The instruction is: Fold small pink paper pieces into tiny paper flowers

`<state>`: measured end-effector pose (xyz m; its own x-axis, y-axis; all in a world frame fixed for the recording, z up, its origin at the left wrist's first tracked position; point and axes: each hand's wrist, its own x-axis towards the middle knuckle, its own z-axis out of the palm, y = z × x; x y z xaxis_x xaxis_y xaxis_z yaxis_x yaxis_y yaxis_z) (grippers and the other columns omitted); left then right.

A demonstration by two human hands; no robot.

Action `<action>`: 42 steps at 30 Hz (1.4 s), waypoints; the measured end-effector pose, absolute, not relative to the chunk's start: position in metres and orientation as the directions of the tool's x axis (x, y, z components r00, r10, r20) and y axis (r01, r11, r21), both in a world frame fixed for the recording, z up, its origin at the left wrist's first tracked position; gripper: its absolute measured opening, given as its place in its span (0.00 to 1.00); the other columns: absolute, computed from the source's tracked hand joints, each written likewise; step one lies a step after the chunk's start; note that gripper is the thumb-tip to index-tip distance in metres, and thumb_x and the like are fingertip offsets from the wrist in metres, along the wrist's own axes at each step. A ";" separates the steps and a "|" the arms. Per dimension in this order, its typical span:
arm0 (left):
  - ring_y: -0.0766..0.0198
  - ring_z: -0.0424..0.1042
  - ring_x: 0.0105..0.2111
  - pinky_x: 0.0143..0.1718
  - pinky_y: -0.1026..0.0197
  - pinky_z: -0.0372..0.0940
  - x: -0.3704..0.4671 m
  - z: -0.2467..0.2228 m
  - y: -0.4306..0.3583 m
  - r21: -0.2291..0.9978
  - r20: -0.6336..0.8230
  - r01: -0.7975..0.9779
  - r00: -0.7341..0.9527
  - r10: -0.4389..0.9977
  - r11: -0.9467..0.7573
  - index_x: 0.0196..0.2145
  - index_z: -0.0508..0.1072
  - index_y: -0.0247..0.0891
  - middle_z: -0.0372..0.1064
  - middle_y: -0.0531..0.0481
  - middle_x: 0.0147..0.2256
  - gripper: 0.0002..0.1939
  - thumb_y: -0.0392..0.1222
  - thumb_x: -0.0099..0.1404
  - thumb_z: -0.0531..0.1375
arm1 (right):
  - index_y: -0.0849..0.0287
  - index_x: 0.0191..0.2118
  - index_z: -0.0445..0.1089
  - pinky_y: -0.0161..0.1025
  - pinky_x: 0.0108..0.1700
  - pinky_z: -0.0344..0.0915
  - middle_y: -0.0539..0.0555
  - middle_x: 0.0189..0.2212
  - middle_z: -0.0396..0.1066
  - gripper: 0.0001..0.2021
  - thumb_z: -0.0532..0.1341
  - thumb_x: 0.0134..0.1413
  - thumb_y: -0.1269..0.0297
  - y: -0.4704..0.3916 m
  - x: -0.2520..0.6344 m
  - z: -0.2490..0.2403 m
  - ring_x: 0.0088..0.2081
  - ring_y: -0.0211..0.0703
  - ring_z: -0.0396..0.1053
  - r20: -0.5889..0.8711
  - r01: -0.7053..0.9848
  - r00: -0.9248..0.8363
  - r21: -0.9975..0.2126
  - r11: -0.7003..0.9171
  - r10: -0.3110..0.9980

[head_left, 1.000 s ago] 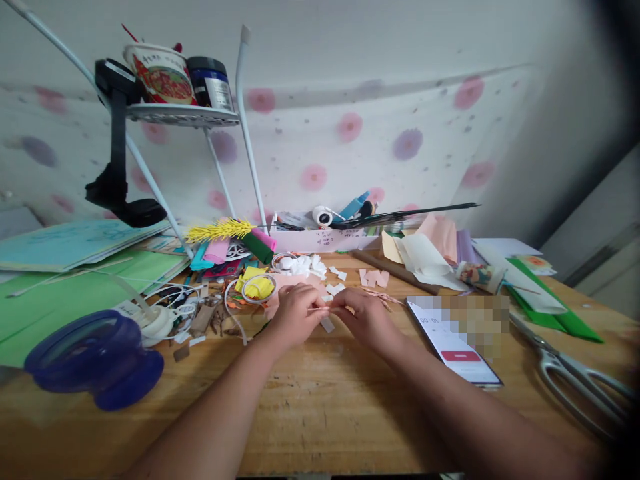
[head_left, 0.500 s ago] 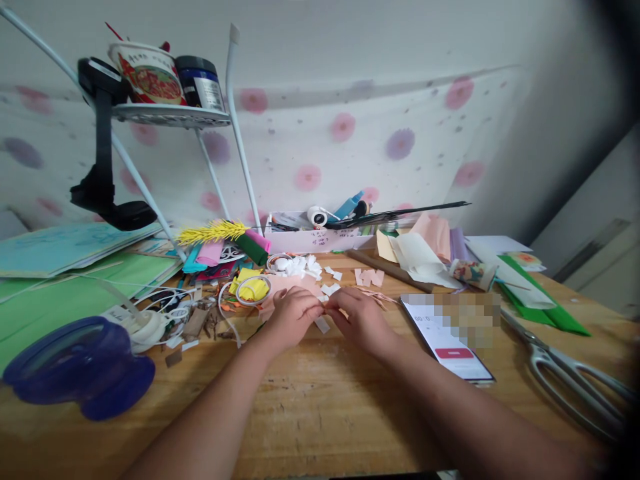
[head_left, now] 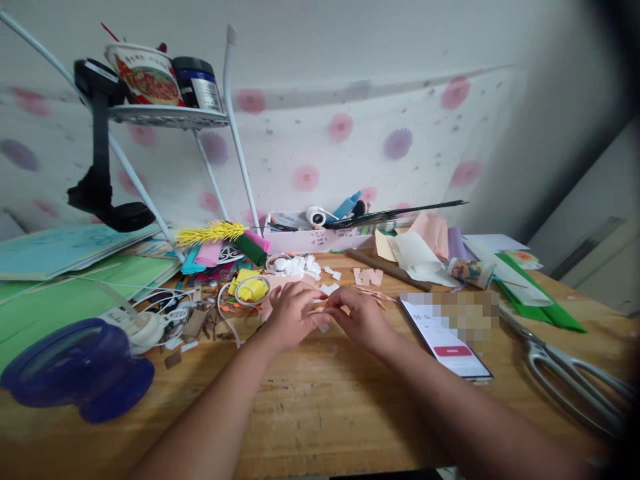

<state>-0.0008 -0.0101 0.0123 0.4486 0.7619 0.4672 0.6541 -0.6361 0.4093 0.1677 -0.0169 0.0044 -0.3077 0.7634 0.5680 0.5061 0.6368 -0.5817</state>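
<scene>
meeting over the table in the head view, the left hand and the right hand hold their bent fingers tip to tip, but i cannot tell whether either is clamped on something small. pink paper lies partly behind the left hand, white scraps just beyond both, and pink strips at the far side of the right hand, left of the phone and scissors.
</scene>
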 end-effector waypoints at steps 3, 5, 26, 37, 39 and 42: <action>0.62 0.61 0.40 0.43 0.56 0.50 -0.002 0.011 -0.007 0.407 0.411 0.665 0.479 0.775 -0.627 0.29 0.71 0.42 0.67 0.52 0.35 0.09 0.44 0.59 0.52 | 0.59 0.26 0.65 0.34 0.32 0.59 0.52 0.26 0.66 0.03 0.56 0.48 0.71 -0.017 0.168 0.003 0.29 0.37 0.63 0.597 0.544 -0.345 -0.502 0.672 0.724; 0.62 0.61 0.38 0.43 0.56 0.50 -0.001 0.010 -0.006 0.400 0.410 0.674 0.475 0.779 -0.621 0.25 0.70 0.41 0.67 0.52 0.32 0.08 0.43 0.58 0.54 | 0.59 0.27 0.65 0.34 0.32 0.59 0.52 0.26 0.66 0.03 0.56 0.48 0.71 -0.017 0.168 0.004 0.30 0.37 0.63 0.596 0.557 -0.363 -0.477 0.680 0.716; 0.62 0.61 0.38 0.47 0.51 0.44 0.001 0.010 -0.010 0.418 0.394 0.691 0.447 0.804 -0.589 0.26 0.68 0.41 0.68 0.53 0.32 0.07 0.39 0.58 0.52 | 0.60 0.26 0.65 0.34 0.32 0.58 0.52 0.25 0.66 0.04 0.55 0.47 0.74 -0.014 0.168 0.001 0.30 0.37 0.62 0.611 0.539 -0.372 -0.471 0.698 0.699; 0.60 0.61 0.36 0.45 0.53 0.48 0.006 0.007 -0.011 0.324 0.561 0.752 0.335 0.757 -0.573 0.19 0.62 0.38 0.64 0.52 0.27 0.06 0.33 0.49 0.58 | 0.61 0.24 0.64 0.31 0.27 0.56 0.49 0.22 0.65 0.03 0.56 0.46 0.72 -0.017 0.163 0.003 0.25 0.34 0.61 0.484 0.447 -0.352 -0.665 0.598 0.801; 0.60 0.61 0.37 0.45 0.53 0.48 0.007 0.007 -0.012 0.304 0.577 0.772 0.317 0.753 -0.558 0.19 0.62 0.38 0.64 0.52 0.27 0.06 0.33 0.49 0.57 | 0.61 0.24 0.63 0.30 0.26 0.56 0.49 0.21 0.64 0.04 0.56 0.47 0.70 -0.016 0.162 0.002 0.24 0.33 0.60 0.460 0.418 -0.333 -0.710 0.566 0.823; 0.58 0.60 0.40 0.47 0.51 0.46 0.005 0.006 -0.012 0.324 0.545 0.775 0.317 0.776 -0.543 0.26 0.65 0.40 0.65 0.51 0.32 0.04 0.38 0.50 0.58 | 0.61 0.24 0.62 0.31 0.27 0.56 0.49 0.21 0.63 0.04 0.56 0.47 0.69 -0.015 0.161 0.002 0.24 0.33 0.60 0.428 0.403 -0.303 -0.753 0.521 0.852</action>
<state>0.0054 -0.0115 0.0060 0.3168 0.7764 0.5448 0.7745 -0.5433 0.3239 0.1613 -0.0149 0.0015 -0.3026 0.8518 0.4277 0.4026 0.5209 -0.7527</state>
